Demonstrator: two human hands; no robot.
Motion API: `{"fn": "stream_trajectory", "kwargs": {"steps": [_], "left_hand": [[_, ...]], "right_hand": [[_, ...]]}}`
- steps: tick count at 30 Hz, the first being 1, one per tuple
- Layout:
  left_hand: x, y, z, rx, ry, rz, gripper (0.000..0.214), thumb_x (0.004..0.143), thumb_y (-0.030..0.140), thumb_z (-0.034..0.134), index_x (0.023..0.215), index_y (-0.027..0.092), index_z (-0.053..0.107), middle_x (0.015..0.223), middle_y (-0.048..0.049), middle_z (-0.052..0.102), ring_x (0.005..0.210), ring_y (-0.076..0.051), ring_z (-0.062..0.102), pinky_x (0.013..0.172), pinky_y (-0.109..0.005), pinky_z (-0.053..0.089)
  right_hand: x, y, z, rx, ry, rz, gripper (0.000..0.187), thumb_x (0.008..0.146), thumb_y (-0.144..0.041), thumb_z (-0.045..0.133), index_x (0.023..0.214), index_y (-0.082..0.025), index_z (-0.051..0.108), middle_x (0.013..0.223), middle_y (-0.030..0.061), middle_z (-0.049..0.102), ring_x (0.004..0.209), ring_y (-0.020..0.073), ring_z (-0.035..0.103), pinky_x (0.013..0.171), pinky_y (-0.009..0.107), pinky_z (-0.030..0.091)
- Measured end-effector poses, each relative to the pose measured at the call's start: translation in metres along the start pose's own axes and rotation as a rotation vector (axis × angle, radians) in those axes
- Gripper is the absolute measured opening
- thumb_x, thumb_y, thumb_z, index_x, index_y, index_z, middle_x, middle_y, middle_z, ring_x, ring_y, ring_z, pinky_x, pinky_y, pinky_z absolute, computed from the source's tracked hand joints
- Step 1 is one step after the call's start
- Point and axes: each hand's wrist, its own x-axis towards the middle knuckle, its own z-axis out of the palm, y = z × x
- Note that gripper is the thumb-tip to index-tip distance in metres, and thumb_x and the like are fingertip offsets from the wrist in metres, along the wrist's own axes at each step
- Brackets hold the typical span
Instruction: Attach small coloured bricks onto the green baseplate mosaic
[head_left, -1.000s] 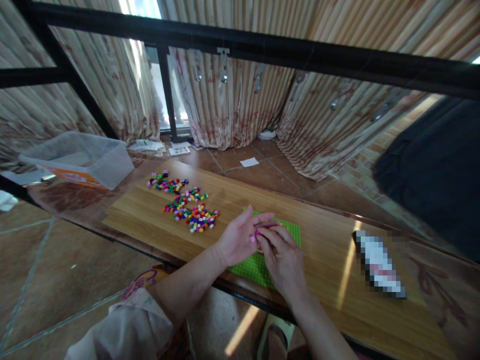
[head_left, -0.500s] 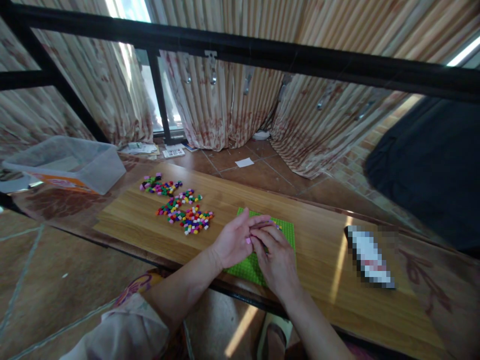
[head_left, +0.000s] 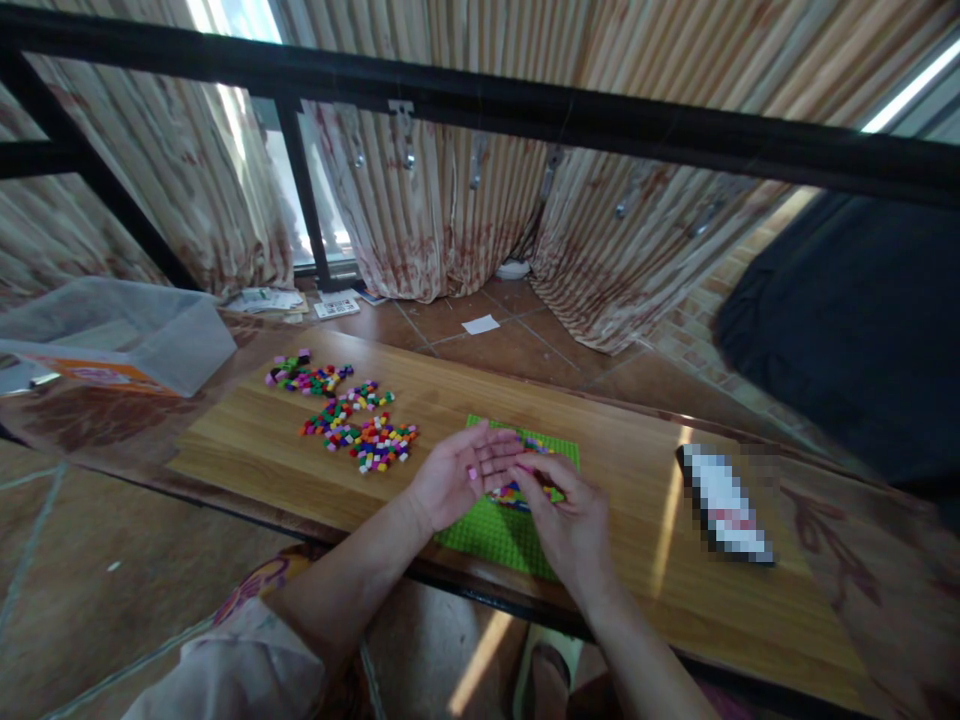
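My left hand (head_left: pixel 454 478) lies palm up over the left edge of a green studded baseplate (head_left: pixel 491 535), fingers stretched out, with a tiny pink brick (head_left: pixel 472 473) resting on the palm. Just to its right, my right hand (head_left: pixel 571 518) has its fingertips pinched on what looks like another small pink brick beside the left fingers. A small cluster of coloured bricks (head_left: pixel 516 493) sits on the plate between the two hands. A loose pile of small coloured bricks (head_left: pixel 352 418) is spread on the wooden board to the left.
The wooden board (head_left: pixel 247 440) lies on a dark patterned table. A clear plastic box (head_left: pixel 127 335) stands at the far left. A blurred-out flat object (head_left: pixel 724 505) lies to the right. Black metal bars (head_left: pixel 525 105), curtains and tiled floor fill the background.
My left hand has turned more palm up and its fingers have opened. My right hand has drawn back slightly, uncovering the coloured bricks on the plate. The view has shifted a little to the right.
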Motion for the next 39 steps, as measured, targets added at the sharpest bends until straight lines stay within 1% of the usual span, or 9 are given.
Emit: {"fn": "stream_trajectory", "kwargs": {"steps": [3,6,10,16,22,25,31,36,39], "left_hand": [[0.001,0.004,-0.004,0.036,0.029,-0.026,0.031,0.09,0.03,0.051,0.097,0.007,0.07,0.085,-0.0098,0.07,0.064,-0.009,0.06,0.056,-0.017,0.047],[0.001,0.006,-0.007,0.085,0.084,-0.052,0.025,0.087,0.027,0.055,0.092,0.007,0.07,0.071,-0.0055,0.066,0.043,-0.002,0.043,0.038,-0.013,0.029],[0.002,0.005,-0.011,0.197,0.164,-0.063,0.016,0.079,0.022,0.063,0.084,0.008,0.068,0.061,0.0009,0.057,0.037,0.0,0.026,0.035,-0.015,0.014],[0.002,0.002,-0.014,0.338,0.17,-0.03,0.019,0.074,0.025,0.065,0.086,0.01,0.066,0.058,0.0045,0.049,0.038,0.0,0.02,0.038,-0.017,0.007],[0.002,0.0,-0.012,0.467,0.205,0.011,0.021,0.071,0.028,0.066,0.083,0.011,0.065,0.056,0.0053,0.049,0.038,0.0,0.021,0.04,-0.019,0.006],[0.004,-0.004,-0.011,0.573,0.203,0.104,0.022,0.071,0.03,0.067,0.083,0.012,0.067,0.054,0.0053,0.05,0.039,-0.001,0.024,0.041,-0.019,0.01],[0.011,-0.018,-0.012,0.753,0.021,0.25,0.027,0.068,0.036,0.072,0.082,0.013,0.07,0.064,0.0009,0.061,0.056,-0.008,0.048,0.055,-0.02,0.035],[0.012,-0.022,-0.01,0.825,-0.078,0.245,0.026,0.072,0.035,0.068,0.084,0.012,0.068,0.066,0.0011,0.06,0.056,-0.008,0.048,0.057,-0.021,0.036],[0.011,-0.02,-0.009,0.898,-0.062,0.265,0.023,0.075,0.033,0.065,0.085,0.012,0.068,0.063,0.0019,0.058,0.054,-0.008,0.045,0.054,-0.02,0.033]], "right_hand": [[0.002,0.004,-0.005,0.062,0.05,0.109,0.014,0.081,-0.034,0.065,0.087,-0.023,0.071,0.085,0.0013,0.071,0.075,0.0152,0.064,0.071,0.029,0.051],[0.004,0.006,-0.011,0.118,0.09,0.234,0.017,0.077,-0.036,0.068,0.085,-0.022,0.073,0.081,0.0022,0.072,0.071,0.0153,0.064,0.067,0.029,0.051],[0.009,0.01,-0.023,0.212,0.122,0.363,0.022,0.072,-0.038,0.071,0.082,-0.019,0.073,0.074,0.0029,0.072,0.066,0.0158,0.063,0.064,0.029,0.051],[0.014,0.023,-0.044,0.243,0.159,0.496,0.029,0.07,-0.043,0.072,0.086,-0.018,0.071,0.071,0.0018,0.069,0.06,0.0142,0.062,0.059,0.029,0.052],[0.009,0.037,-0.059,0.164,0.092,0.492,0.032,0.075,-0.046,0.068,0.092,-0.019,0.071,0.081,0.0041,0.071,0.067,0.0162,0.064,0.064,0.032,0.053],[0.005,0.043,-0.06,0.093,0.032,0.461,0.031,0.076,-0.046,0.067,0.093,-0.02,0.072,0.085,0.0048,0.073,0.072,0.0178,0.065,0.068,0.034,0.053],[0.0,0.047,-0.05,0.027,-0.075,0.419,0.029,0.078,-0.045,0.065,0.093,-0.022,0.075,0.089,0.0052,0.074,0.081,0.0212,0.065,0.075,0.037,0.051],[0.0,0.046,-0.041,0.046,-0.107,0.429,0.028,0.078,-0.045,0.066,0.093,-0.023,0.076,0.092,0.0049,0.075,0.082,0.0213,0.066,0.075,0.035,0.052],[0.0,0.044,-0.038,0.06,-0.095,0.423,0.027,0.078,-0.044,0.065,0.092,-0.024,0.076,0.092,0.0042,0.075,0.081,0.0212,0.067,0.075,0.035,0.052]]}}
